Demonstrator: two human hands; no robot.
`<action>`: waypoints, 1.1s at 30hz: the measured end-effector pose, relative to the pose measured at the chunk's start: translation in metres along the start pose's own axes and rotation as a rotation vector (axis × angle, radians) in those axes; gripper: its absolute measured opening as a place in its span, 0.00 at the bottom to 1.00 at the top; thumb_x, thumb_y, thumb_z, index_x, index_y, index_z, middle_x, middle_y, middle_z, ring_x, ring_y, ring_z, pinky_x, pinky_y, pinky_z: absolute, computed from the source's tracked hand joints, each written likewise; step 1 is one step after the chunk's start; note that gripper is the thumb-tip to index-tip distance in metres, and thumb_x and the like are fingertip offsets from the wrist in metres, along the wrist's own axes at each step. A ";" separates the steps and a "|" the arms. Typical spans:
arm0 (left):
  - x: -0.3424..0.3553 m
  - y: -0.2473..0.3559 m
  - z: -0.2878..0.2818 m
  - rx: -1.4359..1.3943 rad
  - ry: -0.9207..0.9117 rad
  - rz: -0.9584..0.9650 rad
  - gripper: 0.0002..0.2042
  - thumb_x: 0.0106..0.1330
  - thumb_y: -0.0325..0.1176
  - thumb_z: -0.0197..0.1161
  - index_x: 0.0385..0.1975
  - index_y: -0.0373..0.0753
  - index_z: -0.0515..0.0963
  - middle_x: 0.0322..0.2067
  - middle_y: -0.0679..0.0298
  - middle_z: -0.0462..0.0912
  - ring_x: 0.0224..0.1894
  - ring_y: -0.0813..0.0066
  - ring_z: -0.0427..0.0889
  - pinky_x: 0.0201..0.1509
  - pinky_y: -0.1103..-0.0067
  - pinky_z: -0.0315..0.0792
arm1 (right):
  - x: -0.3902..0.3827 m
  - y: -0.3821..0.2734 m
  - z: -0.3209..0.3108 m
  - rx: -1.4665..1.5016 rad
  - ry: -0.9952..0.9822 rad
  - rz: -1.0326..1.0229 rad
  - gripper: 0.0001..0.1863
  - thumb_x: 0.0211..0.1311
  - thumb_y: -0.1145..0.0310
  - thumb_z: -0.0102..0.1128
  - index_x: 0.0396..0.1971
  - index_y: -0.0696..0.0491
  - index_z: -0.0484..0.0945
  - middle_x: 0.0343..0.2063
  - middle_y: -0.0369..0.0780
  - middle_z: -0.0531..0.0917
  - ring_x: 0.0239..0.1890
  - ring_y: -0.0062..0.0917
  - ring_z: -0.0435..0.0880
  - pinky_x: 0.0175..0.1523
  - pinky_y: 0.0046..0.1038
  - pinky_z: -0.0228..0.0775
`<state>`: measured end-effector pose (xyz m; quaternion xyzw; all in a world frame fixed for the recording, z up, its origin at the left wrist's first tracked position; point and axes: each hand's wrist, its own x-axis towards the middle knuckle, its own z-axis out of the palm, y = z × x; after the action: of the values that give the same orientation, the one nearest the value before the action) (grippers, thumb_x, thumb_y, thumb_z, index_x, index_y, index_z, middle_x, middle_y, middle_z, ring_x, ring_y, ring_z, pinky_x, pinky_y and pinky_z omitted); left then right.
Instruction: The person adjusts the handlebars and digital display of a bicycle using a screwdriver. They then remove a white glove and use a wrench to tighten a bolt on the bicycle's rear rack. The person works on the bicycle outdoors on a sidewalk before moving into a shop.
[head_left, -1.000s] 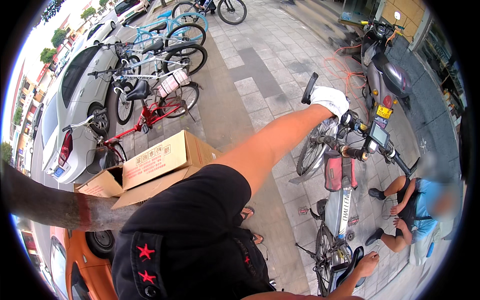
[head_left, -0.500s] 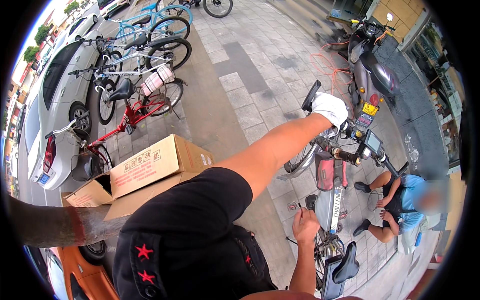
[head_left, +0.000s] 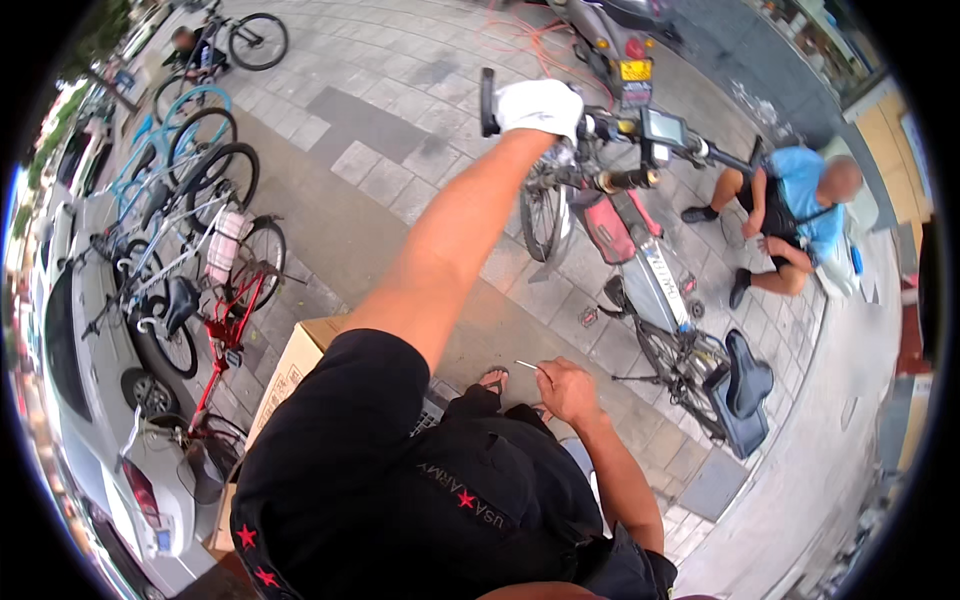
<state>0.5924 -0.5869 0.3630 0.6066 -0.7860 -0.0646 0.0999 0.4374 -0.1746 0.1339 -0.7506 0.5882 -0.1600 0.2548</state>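
My left hand [head_left: 540, 105], in a white glove, is stretched out and closed around the left handlebar grip [head_left: 487, 100] of a bicycle [head_left: 640, 270] standing in front of me. The bike has a red frame bag, a small display on the bars and a blue-black saddle [head_left: 745, 385]. My right hand [head_left: 565, 388] is bare, held low by my waist, and pinches a thin small metal tool or pin [head_left: 527, 366] between its fingers.
A person in a blue shirt [head_left: 795, 215] crouches on the paving beyond the bike. A scooter [head_left: 625, 30] stands behind it. A cardboard box [head_left: 290, 370] sits at my left, with parked bicycles [head_left: 200, 240] and a white car [head_left: 110, 400] farther left.
The view has swung so the bike sits more central. My right hand has come up from the lower frame to my waist with the thin tool. My left hand stays on the grip.
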 end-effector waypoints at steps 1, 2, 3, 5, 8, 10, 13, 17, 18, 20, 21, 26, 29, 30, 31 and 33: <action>0.010 -0.006 0.013 0.003 -0.010 0.002 0.27 0.74 0.54 0.47 0.44 0.37 0.87 0.43 0.45 0.88 0.51 0.43 0.86 0.51 0.52 0.75 | -0.025 0.015 -0.004 -0.009 -0.009 0.141 0.11 0.68 0.62 0.60 0.38 0.51 0.86 0.34 0.46 0.86 0.40 0.46 0.87 0.47 0.45 0.79; 0.015 -0.017 0.016 0.009 -0.014 -0.015 0.29 0.74 0.56 0.45 0.44 0.36 0.87 0.43 0.43 0.87 0.52 0.41 0.85 0.52 0.53 0.74 | -0.049 0.030 -0.010 -0.014 -0.019 0.264 0.12 0.69 0.60 0.58 0.38 0.51 0.87 0.36 0.47 0.87 0.41 0.47 0.87 0.49 0.46 0.79; 0.021 -0.019 0.034 -0.020 -0.012 -0.020 0.32 0.75 0.58 0.43 0.44 0.35 0.86 0.43 0.41 0.86 0.52 0.39 0.84 0.53 0.53 0.74 | -0.091 0.050 -0.003 -0.029 -0.026 0.448 0.13 0.69 0.58 0.57 0.38 0.50 0.87 0.37 0.49 0.87 0.43 0.48 0.87 0.50 0.47 0.79; 0.035 -0.015 0.051 -0.021 -0.005 -0.021 0.37 0.77 0.63 0.39 0.45 0.33 0.85 0.44 0.37 0.85 0.54 0.36 0.83 0.55 0.55 0.74 | -0.162 0.055 0.006 -0.021 -0.056 0.760 0.15 0.69 0.57 0.55 0.39 0.49 0.88 0.39 0.50 0.88 0.45 0.50 0.87 0.52 0.49 0.79; 0.030 -0.006 0.059 -0.011 0.059 -0.039 0.39 0.76 0.65 0.40 0.48 0.30 0.84 0.47 0.35 0.84 0.57 0.36 0.81 0.58 0.54 0.72 | -0.240 0.055 0.018 0.036 -0.183 1.067 0.17 0.69 0.55 0.55 0.44 0.48 0.88 0.46 0.50 0.88 0.50 0.50 0.87 0.57 0.47 0.79; 0.029 -0.015 0.052 -0.018 0.056 -0.020 0.39 0.76 0.64 0.41 0.48 0.29 0.84 0.45 0.37 0.86 0.54 0.39 0.83 0.56 0.56 0.73 | -0.272 0.048 0.027 0.079 -0.126 1.223 0.18 0.69 0.54 0.55 0.46 0.48 0.88 0.47 0.50 0.88 0.52 0.49 0.86 0.58 0.47 0.78; 0.053 -0.018 0.073 0.061 0.129 0.026 0.38 0.76 0.63 0.41 0.48 0.28 0.84 0.43 0.38 0.87 0.52 0.38 0.84 0.55 0.55 0.73 | -0.328 0.037 0.071 0.200 -0.018 1.397 0.20 0.69 0.54 0.53 0.47 0.48 0.88 0.49 0.50 0.87 0.54 0.47 0.86 0.60 0.46 0.77; 0.063 -0.033 0.082 -0.067 0.153 0.023 0.37 0.76 0.62 0.43 0.48 0.28 0.84 0.45 0.36 0.85 0.52 0.37 0.83 0.54 0.55 0.73 | -0.375 -0.001 0.105 0.383 0.028 1.589 0.20 0.68 0.54 0.52 0.48 0.48 0.88 0.51 0.48 0.87 0.56 0.47 0.85 0.61 0.45 0.77; 0.063 -0.032 0.078 -0.021 0.129 0.013 0.37 0.76 0.62 0.43 0.48 0.28 0.83 0.45 0.36 0.86 0.52 0.37 0.84 0.54 0.55 0.73 | -0.388 -0.006 0.122 0.332 -0.012 1.576 0.21 0.68 0.54 0.52 0.49 0.48 0.88 0.51 0.48 0.87 0.57 0.46 0.85 0.62 0.43 0.77; 0.044 -0.006 0.067 0.038 0.125 -0.011 0.38 0.76 0.65 0.43 0.48 0.28 0.83 0.43 0.38 0.86 0.48 0.39 0.85 0.52 0.56 0.74 | -0.412 -0.015 0.163 0.394 0.014 1.664 0.20 0.66 0.55 0.55 0.49 0.47 0.89 0.50 0.48 0.88 0.54 0.46 0.86 0.60 0.43 0.78; 0.019 0.015 0.057 0.049 0.151 -0.035 0.39 0.76 0.66 0.42 0.47 0.28 0.83 0.41 0.40 0.87 0.45 0.41 0.86 0.50 0.57 0.74 | -0.418 -0.017 0.177 0.425 0.023 1.696 0.19 0.66 0.55 0.57 0.49 0.46 0.89 0.49 0.48 0.88 0.53 0.46 0.86 0.60 0.43 0.78; -0.003 0.009 0.048 -0.066 0.303 -0.025 0.36 0.77 0.64 0.46 0.47 0.31 0.84 0.39 0.44 0.87 0.38 0.48 0.84 0.45 0.62 0.75 | -0.429 -0.021 0.175 0.520 0.173 1.740 0.19 0.67 0.56 0.58 0.49 0.49 0.89 0.48 0.49 0.88 0.53 0.46 0.87 0.60 0.42 0.78; -0.045 0.051 0.038 -0.083 0.492 0.057 0.34 0.77 0.63 0.48 0.53 0.35 0.84 0.46 0.42 0.87 0.47 0.43 0.85 0.50 0.59 0.77 | -0.437 -0.008 0.179 0.624 0.249 1.783 0.19 0.67 0.56 0.59 0.49 0.49 0.88 0.48 0.49 0.88 0.52 0.46 0.87 0.60 0.42 0.78; -0.063 0.069 0.040 -0.085 0.506 0.071 0.31 0.78 0.60 0.49 0.54 0.35 0.84 0.46 0.44 0.88 0.47 0.45 0.86 0.50 0.61 0.78 | -0.443 0.003 0.184 0.622 0.283 1.782 0.19 0.68 0.56 0.58 0.49 0.49 0.88 0.47 0.50 0.88 0.51 0.47 0.87 0.60 0.42 0.78; -0.078 0.084 0.044 -0.095 0.513 0.084 0.28 0.79 0.57 0.51 0.54 0.36 0.84 0.46 0.46 0.88 0.47 0.48 0.87 0.50 0.64 0.78 | -0.449 0.009 0.187 0.614 0.320 1.789 0.19 0.68 0.56 0.58 0.49 0.49 0.88 0.47 0.50 0.88 0.51 0.48 0.87 0.60 0.43 0.78; -0.103 0.093 0.080 -0.366 0.467 0.410 0.22 0.81 0.48 0.53 0.55 0.37 0.84 0.45 0.49 0.89 0.46 0.55 0.88 0.48 0.69 0.80 | -0.451 0.022 0.157 0.640 0.335 1.817 0.19 0.69 0.55 0.57 0.49 0.50 0.88 0.47 0.51 0.88 0.52 0.48 0.86 0.60 0.43 0.77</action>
<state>0.5113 -0.4654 0.2984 0.4069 -0.8227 -0.0427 0.3946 0.3884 0.2871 0.0196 0.1257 0.9000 -0.1591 0.3859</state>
